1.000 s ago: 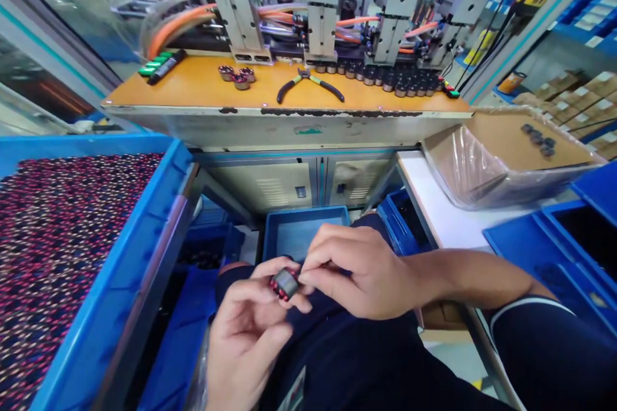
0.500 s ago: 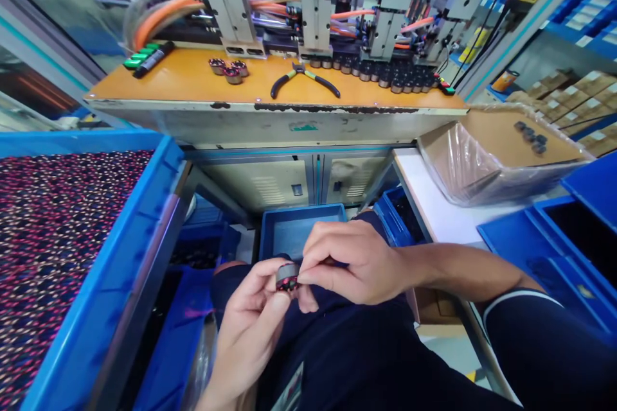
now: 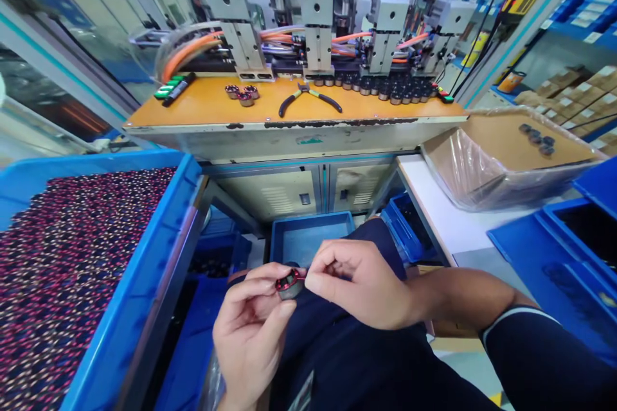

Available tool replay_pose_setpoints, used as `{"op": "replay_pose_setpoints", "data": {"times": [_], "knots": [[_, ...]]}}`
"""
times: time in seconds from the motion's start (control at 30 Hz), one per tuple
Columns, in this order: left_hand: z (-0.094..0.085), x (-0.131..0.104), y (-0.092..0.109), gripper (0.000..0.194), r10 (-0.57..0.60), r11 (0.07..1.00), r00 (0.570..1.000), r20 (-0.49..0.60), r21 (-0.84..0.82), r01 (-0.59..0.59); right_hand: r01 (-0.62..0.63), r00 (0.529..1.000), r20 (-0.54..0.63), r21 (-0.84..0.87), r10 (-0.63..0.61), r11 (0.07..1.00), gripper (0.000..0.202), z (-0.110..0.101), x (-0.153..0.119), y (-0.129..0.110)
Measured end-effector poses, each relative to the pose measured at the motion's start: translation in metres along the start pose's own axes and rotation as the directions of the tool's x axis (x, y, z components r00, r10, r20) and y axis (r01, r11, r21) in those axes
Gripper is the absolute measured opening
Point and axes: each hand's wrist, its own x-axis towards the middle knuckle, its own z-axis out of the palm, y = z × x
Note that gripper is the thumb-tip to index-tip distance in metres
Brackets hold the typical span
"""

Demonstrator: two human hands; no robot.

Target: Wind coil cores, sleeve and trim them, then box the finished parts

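Upper centre, left to right, three red-wound cores [image 3: 246,99] and one pair of pliers [image 3: 303,88] lie on the bench [image 3: 195,110]. At lower centre, my left grip [image 3: 253,318] holds one metal ring [image 3: 290,291] between thumb and fingers, and my right grip [image 3: 359,286] is pinched narrow at its right rim. The ring sits between both grips.

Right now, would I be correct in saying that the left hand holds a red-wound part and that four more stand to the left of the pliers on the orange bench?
Not quite: the head view shows three more, not four, left of the pliers on the orange bench. The left hand does hold a red-wound part.
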Motion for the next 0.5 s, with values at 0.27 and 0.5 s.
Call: {"op": "replay_pose_setpoints", "data": {"times": [0.27,0.5], "knots": [[0.002,0.003,-0.002,0.022,-0.087,0.988,0.994,0.065,-0.12,0.094,-0.437,0.898,0.211,0.325,0.387,0.839,0.043,0.003,-0.001,0.005],[0.005,0.002,-0.003,0.02,-0.145,0.978,0.988,0.048,-0.143,0.151,-0.346,0.929,0.275,0.407,0.248,0.845,0.052,0.008,0.0,0.029]]}}
